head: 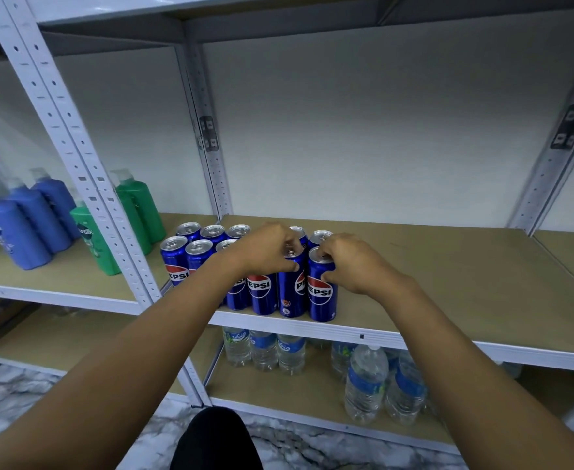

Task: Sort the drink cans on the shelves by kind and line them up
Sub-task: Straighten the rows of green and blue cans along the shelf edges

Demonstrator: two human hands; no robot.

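Observation:
Several tall blue Pepsi cans [260,293] stand upright in two rows near the front edge of the middle shelf [448,283]. My left hand [265,251] grips the top of one front-row can [294,290], whose logo is turned sideways. My right hand [350,262] holds the rightmost front can [321,293] by its rim and side, logo facing me. The back-row cans [212,232] are partly hidden behind my left hand and forearm.
Blue [18,232] and green shampoo bottles [140,205] stand on the neighbouring shelf to the left, past a white perforated upright [85,164]. Water bottles [367,381] fill the shelf below. To the right of the cans the shelf board is bare.

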